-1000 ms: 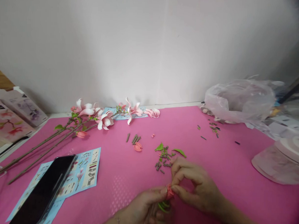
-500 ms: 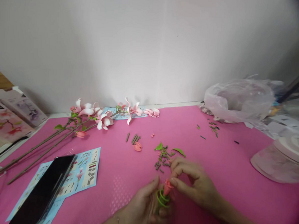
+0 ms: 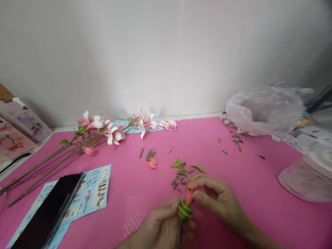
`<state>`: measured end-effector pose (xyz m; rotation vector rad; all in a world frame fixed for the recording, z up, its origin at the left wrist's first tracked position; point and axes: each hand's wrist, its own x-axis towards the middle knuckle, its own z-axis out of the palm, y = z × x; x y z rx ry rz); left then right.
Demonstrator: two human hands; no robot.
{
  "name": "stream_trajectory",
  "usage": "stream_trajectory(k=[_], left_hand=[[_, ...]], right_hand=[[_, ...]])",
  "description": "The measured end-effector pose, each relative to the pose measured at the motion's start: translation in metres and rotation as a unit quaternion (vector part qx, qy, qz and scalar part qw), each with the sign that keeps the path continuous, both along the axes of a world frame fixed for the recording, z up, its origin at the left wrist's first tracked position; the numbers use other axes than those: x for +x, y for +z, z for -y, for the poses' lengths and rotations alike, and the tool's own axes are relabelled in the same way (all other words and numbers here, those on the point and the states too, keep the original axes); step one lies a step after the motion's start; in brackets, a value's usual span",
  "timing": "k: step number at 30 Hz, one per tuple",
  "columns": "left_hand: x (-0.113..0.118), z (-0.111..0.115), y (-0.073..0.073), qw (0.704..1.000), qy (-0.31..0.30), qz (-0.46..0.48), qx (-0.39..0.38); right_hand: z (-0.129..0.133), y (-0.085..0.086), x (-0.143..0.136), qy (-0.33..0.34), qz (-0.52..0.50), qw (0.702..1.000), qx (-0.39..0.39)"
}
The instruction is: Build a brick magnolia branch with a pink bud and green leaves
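My left hand (image 3: 162,224) is closed around a green looped flower base (image 3: 185,211) with a brownish stem below it, near the front of the table. Between the thumb and fingers of my right hand (image 3: 219,201) is a small coral-pink flower bud (image 3: 190,196), just above the green loops. Whether bud and base touch, I cannot tell. Beyond my hands lies a pile of small brown and green pieces (image 3: 183,170), with a green leaf (image 3: 198,168) beside it. Another coral bud (image 3: 152,163) rests by several brown stem pieces (image 3: 150,154).
Assembled pink flower stems (image 3: 116,133) lie at the left back. A black phone (image 3: 47,211) covers part of a blue instruction sheet (image 3: 101,187). On the right stand a plastic bag (image 3: 264,109) and a lidded tub (image 3: 311,176). Picture boxes (image 3: 10,137) are at far left.
My right hand has lifted the coral bud slightly up and away from inside the green loops. My left hand has turned and raised the green base a little.
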<state>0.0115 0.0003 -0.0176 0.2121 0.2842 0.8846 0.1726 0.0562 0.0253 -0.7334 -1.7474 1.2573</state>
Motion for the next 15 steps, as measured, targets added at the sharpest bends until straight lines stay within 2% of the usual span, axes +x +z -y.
stream_trajectory(k=[2, 6, 12, 15], left_hand=[[0.001, 0.001, -0.003, 1.000, 0.002, -0.005, 0.011], [-0.001, 0.003, -0.011, 0.999, -0.034, -0.010, 0.013], [0.001, 0.006, -0.009, 0.997, -0.057, -0.039, 0.045], [0.003, 0.005, -0.012, 0.997, -0.047, -0.030, 0.058]], right_hand=[[-0.001, -0.001, 0.001, -0.019, -0.024, 0.999, -0.016], [-0.003, -0.002, 0.004, -0.044, -0.052, 0.997, -0.045], [-0.004, -0.006, 0.003, -0.034, -0.080, 0.993, -0.080], [-0.004, -0.007, 0.003, -0.009, -0.092, 0.987, -0.129]])
